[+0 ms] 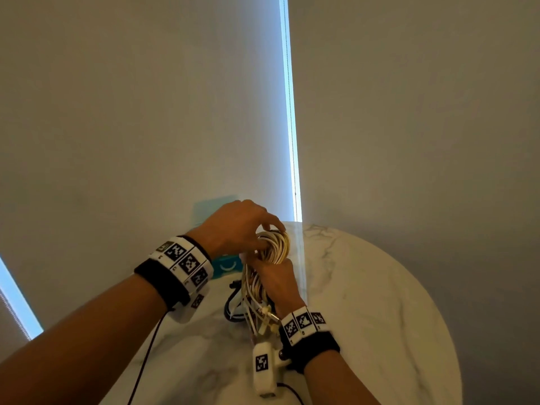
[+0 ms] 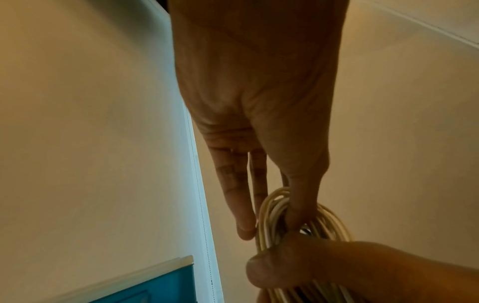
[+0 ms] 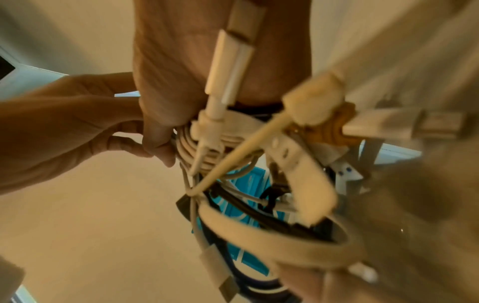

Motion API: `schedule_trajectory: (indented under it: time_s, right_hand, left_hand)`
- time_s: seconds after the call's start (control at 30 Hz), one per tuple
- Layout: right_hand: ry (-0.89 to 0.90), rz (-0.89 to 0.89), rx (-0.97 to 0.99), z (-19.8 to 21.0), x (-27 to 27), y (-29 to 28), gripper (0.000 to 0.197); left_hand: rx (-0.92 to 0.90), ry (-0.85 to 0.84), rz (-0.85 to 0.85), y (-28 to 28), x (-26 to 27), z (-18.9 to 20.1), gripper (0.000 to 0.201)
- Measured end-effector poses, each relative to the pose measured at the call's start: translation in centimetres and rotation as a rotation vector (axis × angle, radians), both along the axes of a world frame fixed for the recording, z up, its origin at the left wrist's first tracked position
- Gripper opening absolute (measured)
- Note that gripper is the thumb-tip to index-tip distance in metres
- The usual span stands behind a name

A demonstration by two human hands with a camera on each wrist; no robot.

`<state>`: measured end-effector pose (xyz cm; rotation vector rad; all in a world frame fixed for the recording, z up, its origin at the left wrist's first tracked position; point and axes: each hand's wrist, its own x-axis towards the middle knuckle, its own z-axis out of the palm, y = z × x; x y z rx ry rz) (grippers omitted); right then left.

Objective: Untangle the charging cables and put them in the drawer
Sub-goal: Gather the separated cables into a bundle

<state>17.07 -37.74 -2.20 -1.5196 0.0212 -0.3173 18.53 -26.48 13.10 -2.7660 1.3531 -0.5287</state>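
Marble-patterned and round, the table [image 1: 365, 287] fills the near foreground, with the cable work going on just above its left part. Nearest the viewer, loose ends of the charging cables [image 1: 263, 276] dangle toward the tabletop: white plugs [image 3: 233, 61], a flat white strap and a darker cable [image 3: 272, 217] looped among the pale strands. These ends swing free in the right wrist view, partly blurred, so how many cables there are cannot be told.

Above them, the right hand [image 1: 277, 285] grips the bundle from the side, its thumb and fingers curled round the gathered strands. A little farther out, the left hand [image 1: 236, 226] reaches over the top of the bundle; its thumb and a finger pinch the coiled loops, while the other fingers [image 2: 238, 205] hang straight beside the coil.

The cables look light, limp and smooth-skinned. They would likely slide through a loose hold and snag on one another at the plugs. A sound place to take hold seems to be the coil itself with one hand, while the other draws a single plug end out along its own strand, not across the others. Pulling hard on a snagged plug could tighten the knot.

Beyond the hands stands a teal drawer unit [image 1: 226, 266], touching or close to the pale blinds [image 1: 146, 112], where a strip of daylight [image 1: 290, 112] shows.
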Motion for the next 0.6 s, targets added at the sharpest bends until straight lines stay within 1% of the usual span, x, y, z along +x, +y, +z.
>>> schedule_trajectory:
  time_s: [0.1,0.23,0.3,0.37,0.43,0.47,0.53,0.57,0.6]
  right_hand:
    - [-0.028,-0.030,-0.059,0.2,-0.3,0.2,0.021]
    - [-0.069,-0.077,-0.145,-0.5,-0.2,0.7,0.024]
    - [-0.085,-0.103,-0.086,-0.8,-0.5,0.9,0.028]
    - [-0.080,-0.126,-0.088,-0.6,-0.7,0.6,0.036]
    - [-0.060,-0.070,-0.111,-0.1,-1.1,0.3,0.029]
    - [-0.034,-0.034,-0.132,0.4,-1.4,0.2,0.025]
    - [-0.009,0.012,-0.201,1.1,-2.0,0.3,0.032]
    - [-0.013,0.012,-0.221,1.2,-2.0,0.2,0.034]
    - [-0.016,0.005,-0.230,1.4,-2.0,0.3,0.031]
  left_hand:
    - [-0.078,0.015,0.005,0.1,-0.8,-0.3,0.043]
    - [-0.082,-0.023,0.035,-0.1,-0.9,-1.3,0.050]
    - [-0.083,-0.008,0.003,0.1,-0.5,-1.6,0.053]
    - [-0.096,0.008,-0.030,0.3,-0.2,-1.6,0.051]
    - [-0.105,-0.019,-0.061,0.7,0.0,-1.5,0.047]
    - [-0.089,-0.047,-0.082,0.8,0.1,-1.4,0.044]
    - [0.003,-0.117,-0.124,0.8,0.3,-1.1,0.038]
    - [0.055,-0.151,-0.152,0.8,0.4,-0.9,0.036]
    - [0.093,-0.173,-0.180,0.8,0.5,-0.7,0.034]
